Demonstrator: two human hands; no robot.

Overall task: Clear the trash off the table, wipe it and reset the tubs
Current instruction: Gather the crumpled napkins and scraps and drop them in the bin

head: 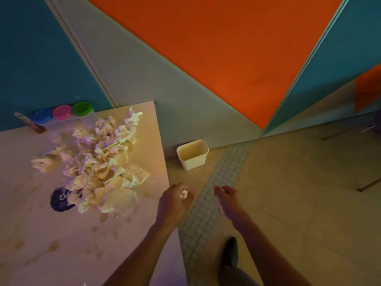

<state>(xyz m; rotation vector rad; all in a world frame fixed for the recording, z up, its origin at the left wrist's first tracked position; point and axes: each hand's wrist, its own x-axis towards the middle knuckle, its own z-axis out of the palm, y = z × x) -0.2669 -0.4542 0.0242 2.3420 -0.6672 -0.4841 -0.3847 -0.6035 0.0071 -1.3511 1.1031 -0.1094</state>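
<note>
Trash pile (97, 162) on table (61, 244) | L hand (175, 200) grips paper wad (184, 193) | R hand (225, 200) grips wad

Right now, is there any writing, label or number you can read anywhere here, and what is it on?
Dark round lid under the paper pile: white print, perhaps a large "G", otherwise too blurred and partly covered to read.
Three tubs, with blue, pink and green lids: no readable label.
White bin on the floor: no text shows.
Nothing else carries writing.
</note>
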